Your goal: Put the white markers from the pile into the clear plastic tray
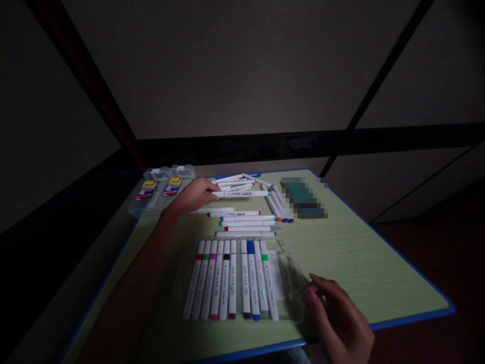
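My left hand [197, 194] pinches a white marker [242, 194] by its left end, over the far part of the table. The marker lies level, with a green tip at its right end. Below it, a clear plastic case [291, 283] holds a row of white markers [223, 283] with coloured bands, side by side in two groups. At the case's right edge is my right hand [341, 318], thumb and forefinger a little apart with nothing visible between them. Whether its fingertips touch the case I cannot tell.
Loose markers [248, 222] lie crosswise behind the case, and a further heap [235, 183] is near the far edge. Two clear plastic boxes [153, 199] with labels stand at the far left. A blurred greenish object [303, 197] lies at the far right of the blue-edged table [364, 273].
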A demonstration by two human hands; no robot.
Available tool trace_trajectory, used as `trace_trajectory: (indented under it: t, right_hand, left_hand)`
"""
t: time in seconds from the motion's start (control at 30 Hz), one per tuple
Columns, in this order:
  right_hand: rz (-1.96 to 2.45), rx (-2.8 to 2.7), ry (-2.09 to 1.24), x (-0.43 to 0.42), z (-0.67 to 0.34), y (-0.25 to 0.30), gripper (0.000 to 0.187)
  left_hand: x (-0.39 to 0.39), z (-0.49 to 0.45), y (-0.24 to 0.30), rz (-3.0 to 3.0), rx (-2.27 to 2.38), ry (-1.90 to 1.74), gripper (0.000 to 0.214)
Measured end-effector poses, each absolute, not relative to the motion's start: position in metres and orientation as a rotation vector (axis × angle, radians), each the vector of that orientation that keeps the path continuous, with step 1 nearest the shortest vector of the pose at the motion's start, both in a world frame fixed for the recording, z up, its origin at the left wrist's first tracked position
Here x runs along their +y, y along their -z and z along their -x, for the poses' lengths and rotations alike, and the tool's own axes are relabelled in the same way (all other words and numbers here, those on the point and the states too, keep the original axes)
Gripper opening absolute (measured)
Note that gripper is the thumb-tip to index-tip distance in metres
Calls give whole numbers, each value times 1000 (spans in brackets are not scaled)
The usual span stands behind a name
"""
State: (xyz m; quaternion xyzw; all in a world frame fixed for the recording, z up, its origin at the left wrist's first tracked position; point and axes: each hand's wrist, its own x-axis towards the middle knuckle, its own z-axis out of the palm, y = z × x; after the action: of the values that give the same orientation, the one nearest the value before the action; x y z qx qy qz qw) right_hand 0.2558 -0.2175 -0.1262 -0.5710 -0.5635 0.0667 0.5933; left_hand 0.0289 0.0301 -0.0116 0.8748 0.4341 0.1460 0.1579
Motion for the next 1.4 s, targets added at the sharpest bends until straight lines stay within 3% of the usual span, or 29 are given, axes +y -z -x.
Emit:
trace_trajectory:
  t: [0.33,0.73,1.4]
  right_hand:
    - [1353,-1351,-116,-217,-257,125,16]
    - [1367,-1376,-89,-217,-257,124,17]
    - [1381,-1399,-56,-217,-257,124,14]
  left_hand:
    - [44,-24,37,-2581,1577,-324,22]
    - [58,-18,60,-2551,1641,-175,21]
    - [65,-17,83,-2492,1688,-220,19]
